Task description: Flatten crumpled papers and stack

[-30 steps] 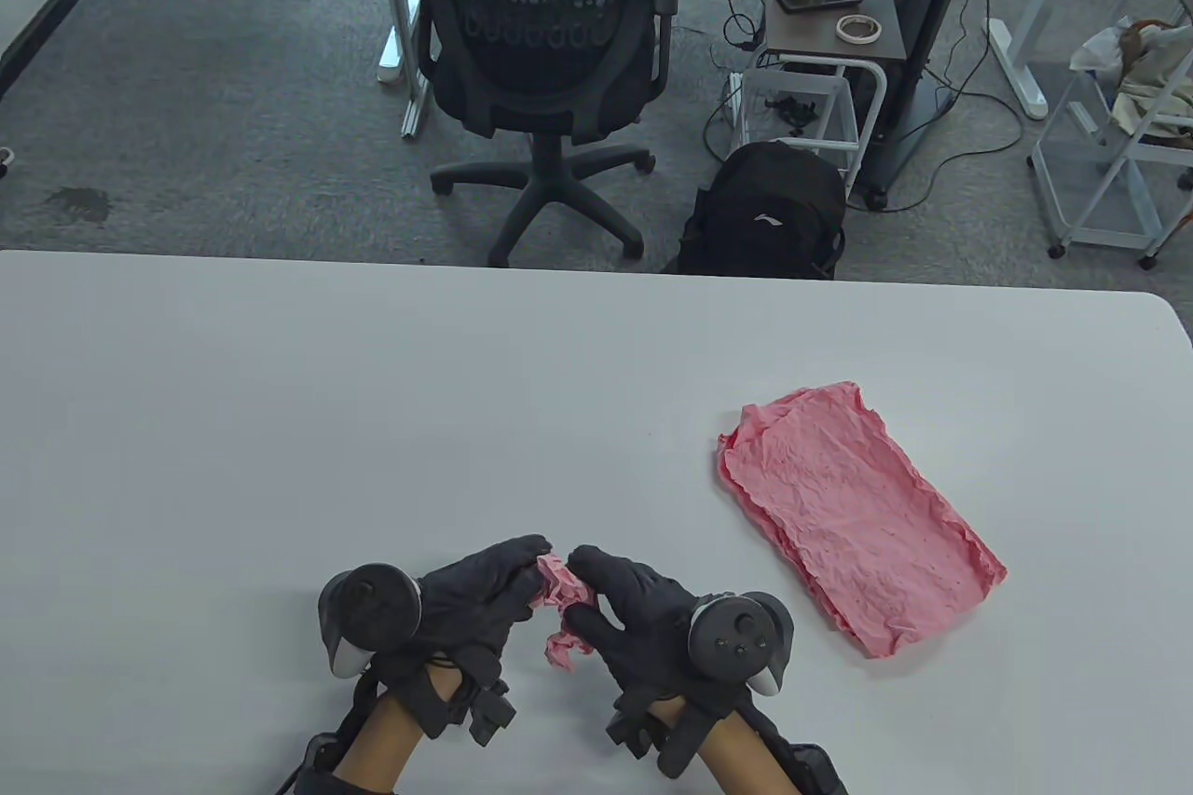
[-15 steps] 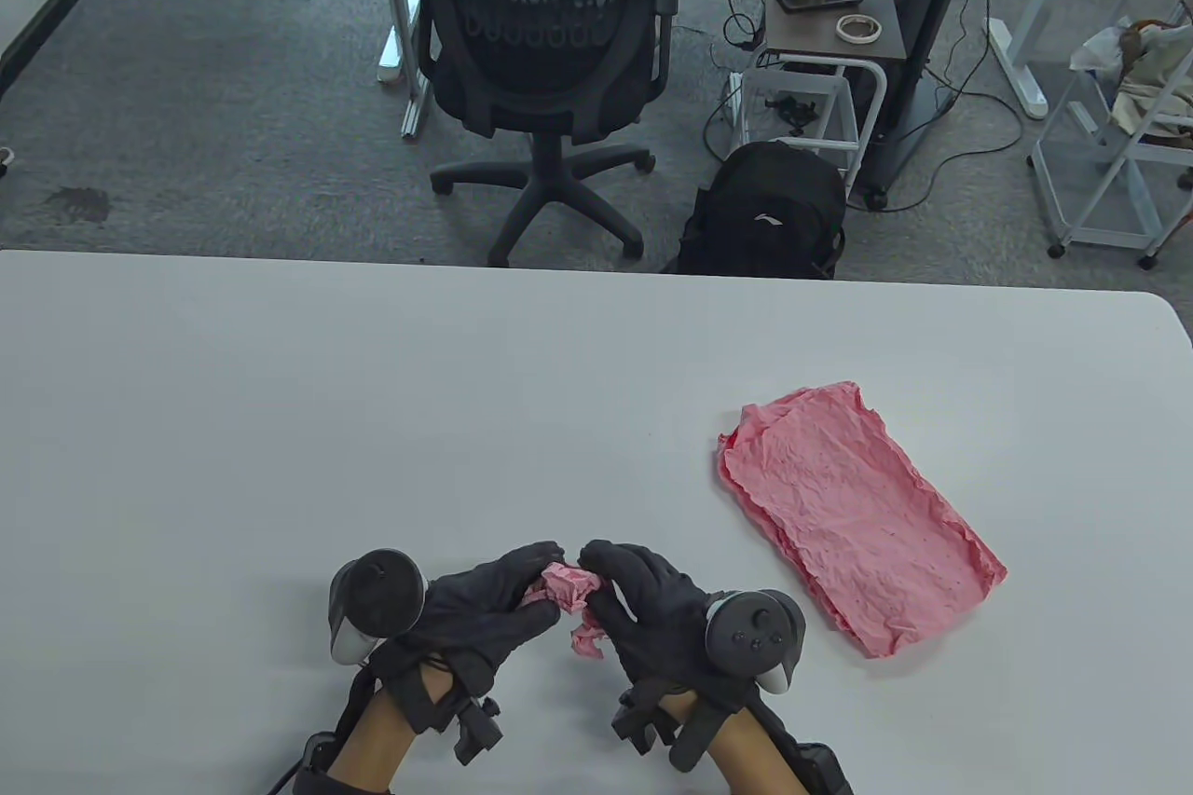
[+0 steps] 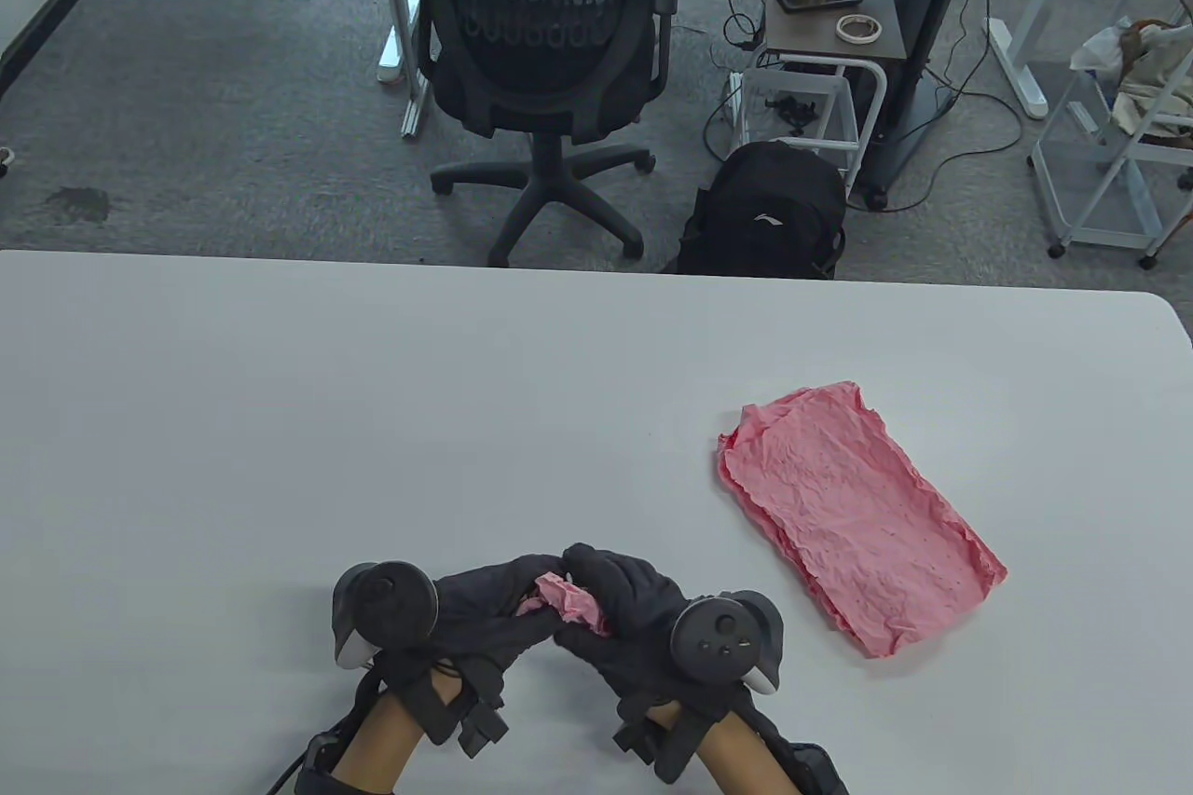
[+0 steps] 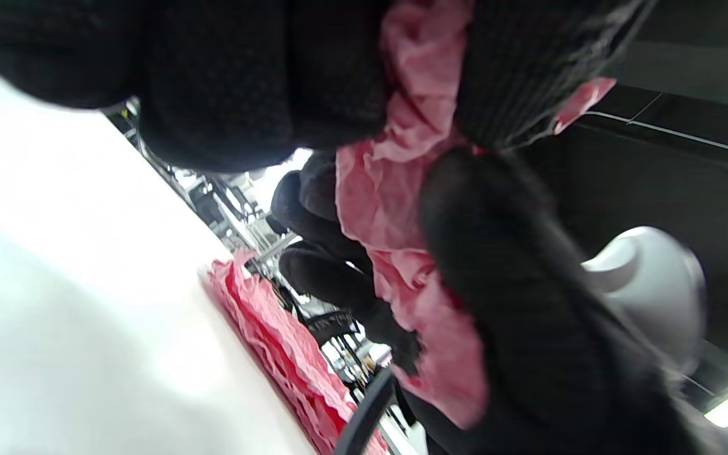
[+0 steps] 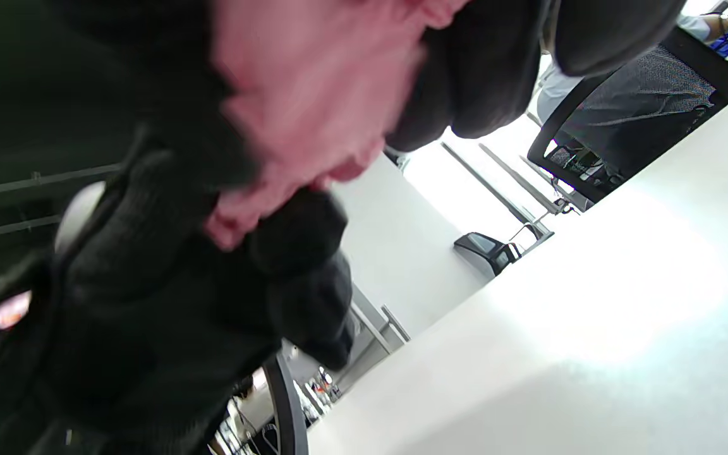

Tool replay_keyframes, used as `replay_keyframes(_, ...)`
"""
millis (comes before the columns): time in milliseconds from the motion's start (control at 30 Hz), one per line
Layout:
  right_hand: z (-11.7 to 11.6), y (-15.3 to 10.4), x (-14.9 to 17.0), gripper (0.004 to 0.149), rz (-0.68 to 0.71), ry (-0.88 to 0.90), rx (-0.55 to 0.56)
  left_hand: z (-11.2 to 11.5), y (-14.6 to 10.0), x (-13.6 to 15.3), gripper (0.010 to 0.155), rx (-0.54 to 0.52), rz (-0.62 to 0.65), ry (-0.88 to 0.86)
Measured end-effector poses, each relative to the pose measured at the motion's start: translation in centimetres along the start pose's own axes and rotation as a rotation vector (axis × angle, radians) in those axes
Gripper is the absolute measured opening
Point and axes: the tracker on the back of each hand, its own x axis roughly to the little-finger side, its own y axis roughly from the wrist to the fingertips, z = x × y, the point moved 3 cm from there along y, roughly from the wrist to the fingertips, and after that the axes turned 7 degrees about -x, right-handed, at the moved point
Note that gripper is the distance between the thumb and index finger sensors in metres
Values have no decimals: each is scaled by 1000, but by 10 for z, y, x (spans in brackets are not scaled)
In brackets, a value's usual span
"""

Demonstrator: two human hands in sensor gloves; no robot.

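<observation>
A crumpled pink paper (image 3: pixel 570 602) is held between both gloved hands near the table's front edge. My left hand (image 3: pixel 494 609) grips its left side and my right hand (image 3: pixel 620 609) grips its right side, fingers curled over it. The paper shows close up in the left wrist view (image 4: pixel 395 208) and in the right wrist view (image 5: pixel 313 107), pinched among dark fingers. A stack of flattened pink papers (image 3: pixel 853 511) lies on the white table (image 3: pixel 373 422) to the right, also seen edge-on in the left wrist view (image 4: pixel 275 335).
Beyond the table's far edge stand a black office chair (image 3: pixel 541 49), a black backpack (image 3: pixel 764 212) and a small side cart (image 3: pixel 829 40) with a bottle and a phone.
Both hands have closed in together around the crumpled paper. The loose tail that hung below it is now tucked between the hands. The right hand has shifted slightly left.
</observation>
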Motion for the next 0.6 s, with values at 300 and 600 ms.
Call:
replay_keyframes(300, 6, 0, 2, 54, 23, 95, -22, -5, -4, 5, 57, -70, -48, -97)
replay_keyframes(600, -3, 0, 9, 53, -39, 105, -49, -2, -3, 11, 58, -68, -72, -332)
